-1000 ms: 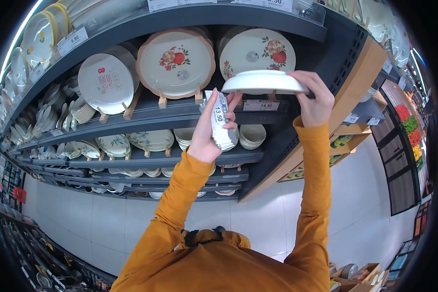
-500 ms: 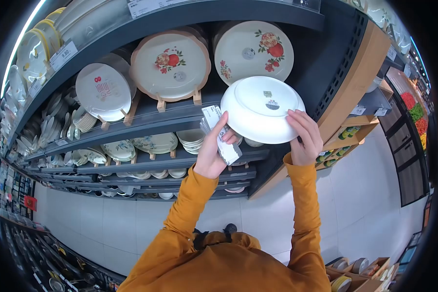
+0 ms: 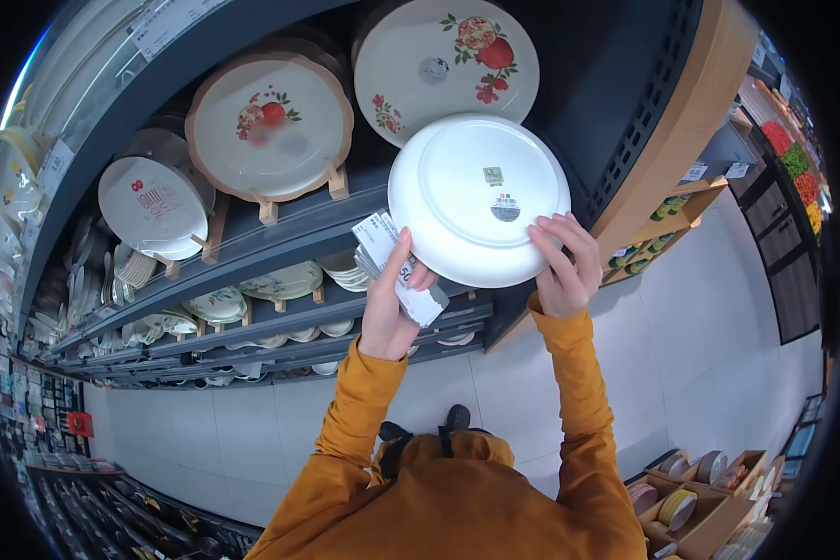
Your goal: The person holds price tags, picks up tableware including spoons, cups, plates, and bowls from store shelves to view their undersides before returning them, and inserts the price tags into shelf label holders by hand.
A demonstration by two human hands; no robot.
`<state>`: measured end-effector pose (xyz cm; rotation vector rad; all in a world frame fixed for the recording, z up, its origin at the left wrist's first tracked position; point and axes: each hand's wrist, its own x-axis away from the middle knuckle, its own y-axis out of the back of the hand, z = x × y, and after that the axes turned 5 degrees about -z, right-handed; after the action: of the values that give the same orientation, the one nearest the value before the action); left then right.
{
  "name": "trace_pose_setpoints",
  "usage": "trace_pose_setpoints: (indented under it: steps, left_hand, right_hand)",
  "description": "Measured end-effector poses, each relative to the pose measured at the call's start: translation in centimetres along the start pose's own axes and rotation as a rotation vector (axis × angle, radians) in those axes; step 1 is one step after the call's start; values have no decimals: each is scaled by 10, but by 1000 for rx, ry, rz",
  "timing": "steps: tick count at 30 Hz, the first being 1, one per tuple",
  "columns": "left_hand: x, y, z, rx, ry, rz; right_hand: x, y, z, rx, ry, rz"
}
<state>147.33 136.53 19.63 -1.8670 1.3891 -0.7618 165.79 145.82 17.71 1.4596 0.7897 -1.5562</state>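
A white plate [image 3: 467, 201] is held up with its underside facing me, a small green mark and a round dark sticker on its base. My right hand [image 3: 567, 264] grips its lower right edge, fingers on the underside. My left hand [image 3: 389, 303] is closed on a stack of price labels [image 3: 420, 301] at the plate's lower left edge; some of its fingers are hidden behind the labels and plate. Behind stands a large round plate with pomegranates [image 3: 443, 70]. To its left a scallop-edged plate [image 3: 271, 131] rests on a wooden stand.
A smaller white plate with red writing [image 3: 154, 207] stands further left on the dark shelf [image 3: 280, 229]. Lower shelves hold bowls and patterned plates. A wooden upright [image 3: 677, 121] edges the shelving at right. Wooden bins with dishes [image 3: 677, 509] are at the lower right.
The plate has turned from nearly edge-on to showing its full underside. My view has come closer to the shelf, and the plate and both hands appear shifted left since the last frame.
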Motion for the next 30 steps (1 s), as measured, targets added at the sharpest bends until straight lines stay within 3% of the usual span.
trace_pose_setpoints:
  steps: [22, 30]
  left_hand:
    - [2, -4, -2, 28, 9, -6]
    - [19, 0, -1, 164, 46, -114]
  right_hand:
    - [-5, 4, 0, 52, 39, 43]
    - [-63, -3, 0, 28, 224, -8]
